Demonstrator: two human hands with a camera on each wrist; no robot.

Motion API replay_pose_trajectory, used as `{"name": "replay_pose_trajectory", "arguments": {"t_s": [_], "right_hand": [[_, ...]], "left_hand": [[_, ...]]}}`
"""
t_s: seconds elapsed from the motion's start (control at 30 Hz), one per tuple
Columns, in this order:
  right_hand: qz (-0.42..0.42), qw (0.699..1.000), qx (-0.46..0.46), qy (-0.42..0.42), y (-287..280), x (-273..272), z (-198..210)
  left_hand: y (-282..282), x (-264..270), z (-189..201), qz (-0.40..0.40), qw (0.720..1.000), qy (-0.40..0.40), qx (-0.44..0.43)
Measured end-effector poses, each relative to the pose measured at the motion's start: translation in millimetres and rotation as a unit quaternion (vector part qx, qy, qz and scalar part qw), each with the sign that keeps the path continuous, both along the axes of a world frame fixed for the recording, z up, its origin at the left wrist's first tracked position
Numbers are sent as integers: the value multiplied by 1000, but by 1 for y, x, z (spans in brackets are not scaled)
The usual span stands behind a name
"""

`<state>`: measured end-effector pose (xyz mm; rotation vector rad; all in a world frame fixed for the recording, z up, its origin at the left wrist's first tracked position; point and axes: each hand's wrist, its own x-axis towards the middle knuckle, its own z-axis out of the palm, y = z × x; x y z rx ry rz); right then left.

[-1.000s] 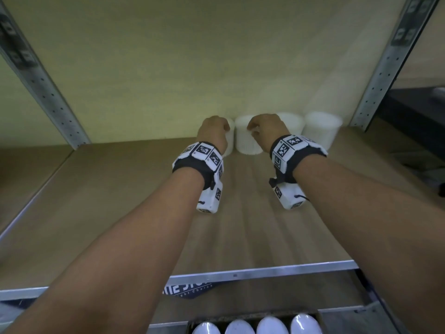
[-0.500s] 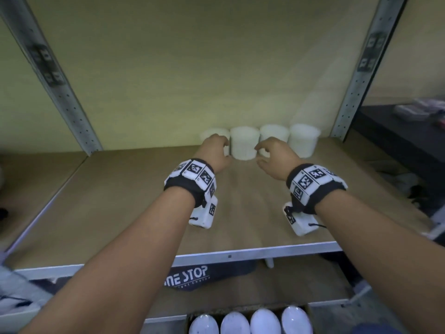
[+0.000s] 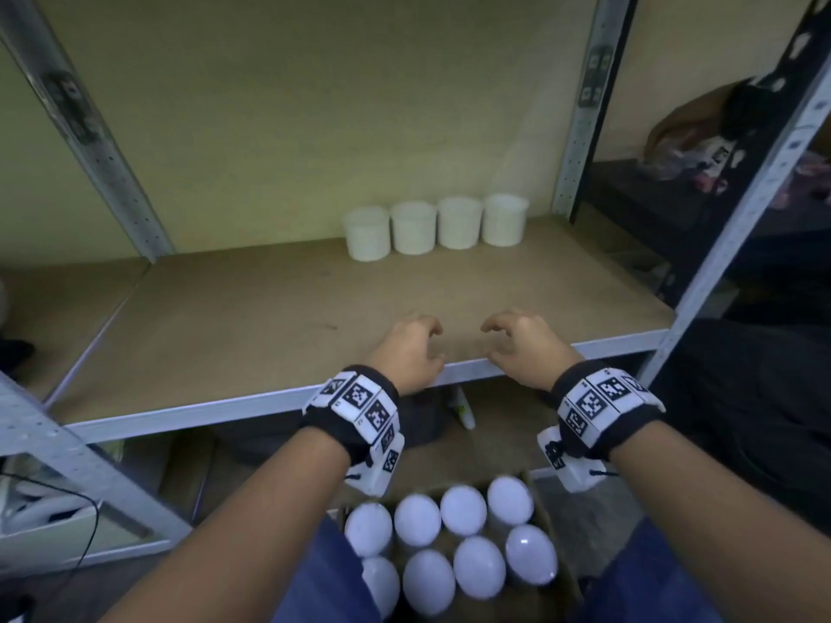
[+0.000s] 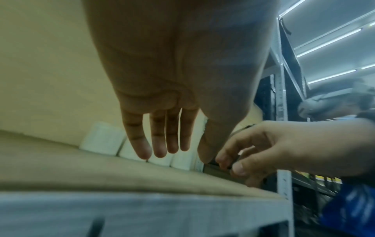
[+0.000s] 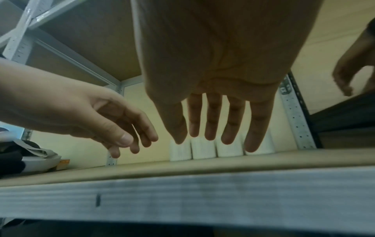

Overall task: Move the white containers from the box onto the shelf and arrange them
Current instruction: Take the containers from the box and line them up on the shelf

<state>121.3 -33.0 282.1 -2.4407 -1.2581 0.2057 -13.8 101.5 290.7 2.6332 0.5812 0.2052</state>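
Both hands hover empty over the front edge of a wooden shelf [image 3: 270, 317], palms down. The left hand [image 3: 407, 353] and the right hand [image 3: 524, 348] sit side by side, apart from each other, fingers loosely relaxed and gripping nothing; the wrist views show the fingers [image 4: 142, 144] of each hand extended and slightly spread [image 5: 213, 121]. Four white containers [image 3: 434, 227] stand upright in a tight row at the back of the shelf against the wall, toward the right-hand metal upright [image 3: 580, 128], well apart from the hands. Below, between the person's forearms, an open cardboard box [image 3: 546, 523] holds more white containers [image 3: 449, 546], their rounded tops packed in two visible rows. Marker-printed bands [image 3: 359, 406] wrap both wrists. A dark neighbouring rack [image 3: 674, 209] stands to the right.
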Motion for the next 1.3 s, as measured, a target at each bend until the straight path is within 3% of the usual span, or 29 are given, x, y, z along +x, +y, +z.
{"name": "replay_pose_trajectory", "arguments": {"t_s": [0.23,0.63,0.9,1.03,1.17,1.3], "right_hand": [[-45,998,9,43,-50,-18,-63],[-77,956,-212,187,-77,-25,-202],[-55,921,-331,199,-82,-31,-283],[-50,906,-357,224,-88,-36,-315],[-50,924,-349,146,-95,-42,-339],[7,903,-413,114,-100,-42,-349]], "left_hand": [[-47,-14,-68,-36,996,63,-54],[-88,0,-198,-17,965,233,-123],[-106,0,-272,-16,929,333,-162],[-117,0,-302,-28,926,354,-129],[-128,-5,-328,-46,942,325,-71],[-142,-6,-353,-33,937,341,-71]]}}
